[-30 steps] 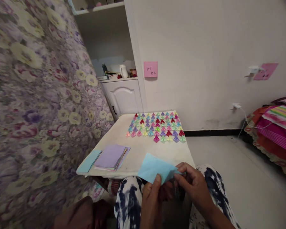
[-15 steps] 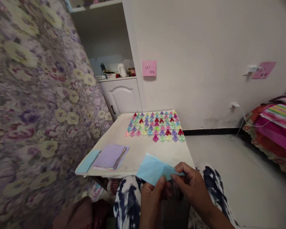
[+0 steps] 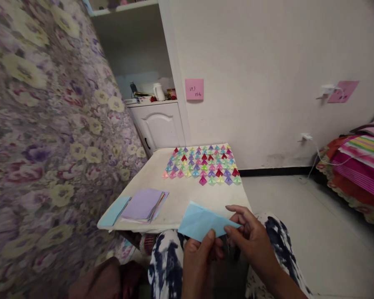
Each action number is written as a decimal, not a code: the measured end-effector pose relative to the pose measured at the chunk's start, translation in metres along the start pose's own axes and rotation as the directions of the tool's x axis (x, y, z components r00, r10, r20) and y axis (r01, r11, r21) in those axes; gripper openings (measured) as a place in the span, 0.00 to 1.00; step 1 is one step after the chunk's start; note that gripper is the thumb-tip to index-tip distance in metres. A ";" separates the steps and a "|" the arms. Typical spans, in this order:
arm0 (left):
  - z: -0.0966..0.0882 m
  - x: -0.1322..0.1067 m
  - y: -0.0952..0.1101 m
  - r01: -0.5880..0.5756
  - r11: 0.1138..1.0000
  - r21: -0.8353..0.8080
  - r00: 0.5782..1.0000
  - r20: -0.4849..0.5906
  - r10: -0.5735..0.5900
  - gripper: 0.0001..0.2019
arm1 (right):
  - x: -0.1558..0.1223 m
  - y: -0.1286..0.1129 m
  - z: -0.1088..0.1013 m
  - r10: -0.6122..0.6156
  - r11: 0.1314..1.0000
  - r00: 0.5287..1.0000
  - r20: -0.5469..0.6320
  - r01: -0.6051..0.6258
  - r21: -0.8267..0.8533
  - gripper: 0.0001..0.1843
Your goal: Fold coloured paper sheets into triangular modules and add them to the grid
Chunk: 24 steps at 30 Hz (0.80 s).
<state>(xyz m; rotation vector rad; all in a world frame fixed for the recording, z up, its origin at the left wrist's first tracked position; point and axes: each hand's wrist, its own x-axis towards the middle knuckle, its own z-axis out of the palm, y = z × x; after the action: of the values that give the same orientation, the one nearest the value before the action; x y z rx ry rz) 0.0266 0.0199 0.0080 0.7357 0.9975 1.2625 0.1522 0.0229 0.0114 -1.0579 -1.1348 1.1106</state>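
Note:
Both my hands hold a light blue sheet of paper [image 3: 202, 222] over my lap, at the near edge of a small white table [image 3: 187, 195]. My left hand [image 3: 201, 259] pinches the sheet's lower edge with the thumb on top. The fingers of my right hand [image 3: 252, 238] are closed on its right corner. The sheet is partly folded, with a crease across it. On the table's far end lie several small folded paper pieces [image 3: 204, 165] in many colours, set in rows. A stack of coloured paper sheets [image 3: 143, 204] with a purple one on top sits at the near left.
A flowered curtain or bedcover [image 3: 50, 137] fills the left side. Behind the table stand a white cabinet [image 3: 158, 124] and a wall with a pink note [image 3: 194, 89]. A bed with striped bedding [image 3: 361, 166] is at the right, and bare floor lies between.
The blue sheet has been folded flatter and narrower between my hands. My right hand's fingers have shifted a little along its right corner.

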 end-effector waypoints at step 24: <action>0.002 -0.003 0.007 -0.053 0.998 0.028 0.996 -0.064 0.054 0.15 | 0.003 -0.003 -0.008 0.043 0.980 0.999 -0.014 -0.045 -0.195 0.08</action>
<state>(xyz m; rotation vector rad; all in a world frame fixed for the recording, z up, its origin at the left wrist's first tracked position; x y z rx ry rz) 0.0255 0.0183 0.0155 0.7501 1.0547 1.3290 0.1609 0.0250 0.0140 -1.2444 -1.2368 1.0422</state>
